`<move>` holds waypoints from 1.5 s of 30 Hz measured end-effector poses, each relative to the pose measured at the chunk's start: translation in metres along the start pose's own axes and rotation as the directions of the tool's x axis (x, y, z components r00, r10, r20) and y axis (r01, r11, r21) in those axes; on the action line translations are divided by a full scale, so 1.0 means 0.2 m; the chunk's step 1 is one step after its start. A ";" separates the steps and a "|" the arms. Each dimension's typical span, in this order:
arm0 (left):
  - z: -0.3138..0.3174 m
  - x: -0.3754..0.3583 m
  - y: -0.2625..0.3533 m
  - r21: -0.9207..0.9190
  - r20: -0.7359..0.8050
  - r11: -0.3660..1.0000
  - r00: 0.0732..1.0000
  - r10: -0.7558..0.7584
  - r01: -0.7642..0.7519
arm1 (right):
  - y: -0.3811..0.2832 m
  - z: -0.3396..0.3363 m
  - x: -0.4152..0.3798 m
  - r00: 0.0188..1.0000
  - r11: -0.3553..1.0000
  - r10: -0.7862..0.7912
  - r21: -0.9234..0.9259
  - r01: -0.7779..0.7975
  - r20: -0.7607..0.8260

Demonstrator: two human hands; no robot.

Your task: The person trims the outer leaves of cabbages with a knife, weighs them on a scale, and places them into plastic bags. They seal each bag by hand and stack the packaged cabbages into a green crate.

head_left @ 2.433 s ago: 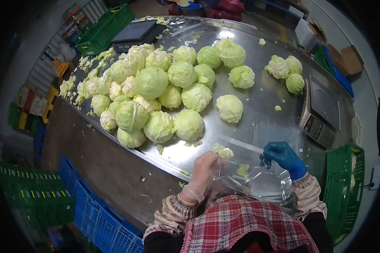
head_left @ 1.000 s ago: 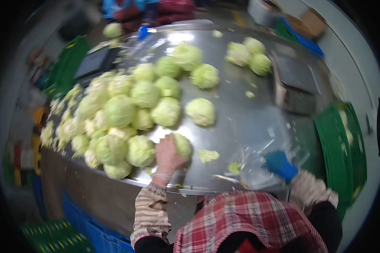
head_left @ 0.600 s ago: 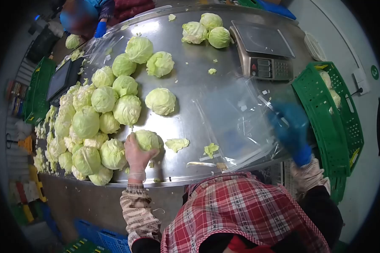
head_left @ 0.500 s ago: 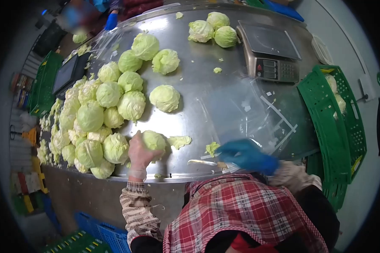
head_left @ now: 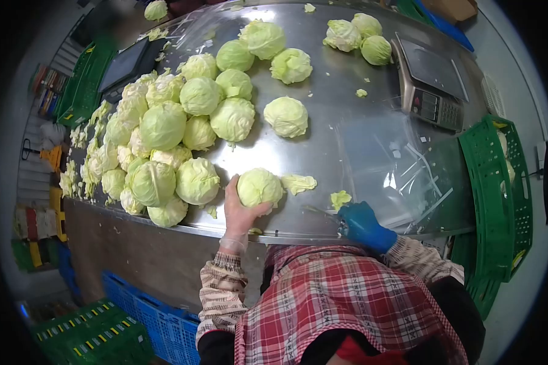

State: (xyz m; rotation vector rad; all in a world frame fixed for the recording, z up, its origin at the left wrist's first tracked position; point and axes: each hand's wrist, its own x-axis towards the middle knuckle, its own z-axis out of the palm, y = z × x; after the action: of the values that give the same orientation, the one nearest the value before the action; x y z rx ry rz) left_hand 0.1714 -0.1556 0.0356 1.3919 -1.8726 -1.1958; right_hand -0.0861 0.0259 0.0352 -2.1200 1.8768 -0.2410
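Note:
My left hand [head_left: 242, 212], in a thin clear glove, is curved round the left and lower side of a cabbage [head_left: 259, 187] at the table's front edge. A loose leaf [head_left: 299, 184] lies just right of that cabbage. My right hand [head_left: 362, 225], in a blue glove, is closed round the handle of a knife [head_left: 318, 210], whose blade points left. A small leaf piece [head_left: 340, 199] sits beside the blade. To the left of my left hand is a heap of cabbages [head_left: 163, 126].
A scale [head_left: 432, 91] stands at the right near three cabbages [head_left: 354, 35]. Plastic film [head_left: 377, 158] lies on the metal table [head_left: 323, 121]. Green crates [head_left: 496, 201] stand on the right, more crates [head_left: 94, 334] at lower left. A second scale [head_left: 123, 64] is at upper left.
My right hand has closed round the knife that lay on the table and lifted it. The whole view has shifted, with table items appearing further right. My left hand stays at the cabbage.

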 end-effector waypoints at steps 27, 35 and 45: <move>-0.10 -0.04 -0.03 0.125 0.040 0.992 0.999 0.016 -0.021 | -0.28 0.11 0.65 0.865 0.331 0.453 0.861 -0.387 0.215; 0.00 0.01 0.02 -0.267 0.020 0.963 0.999 -0.029 0.034 | -0.27 0.09 0.67 0.948 0.854 0.210 0.517 -0.060 -0.238; 0.11 0.12 -0.08 -0.209 0.088 0.971 0.991 -0.100 0.116 | -0.21 0.01 0.71 0.961 0.998 -0.051 0.018 0.058 -0.272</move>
State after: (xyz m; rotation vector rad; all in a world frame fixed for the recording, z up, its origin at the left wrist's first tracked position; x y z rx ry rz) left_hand 0.1531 -0.1729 0.0089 1.3600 -1.6781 -1.4770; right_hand -0.0263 -0.1098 0.0375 -2.2167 1.9480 -0.5936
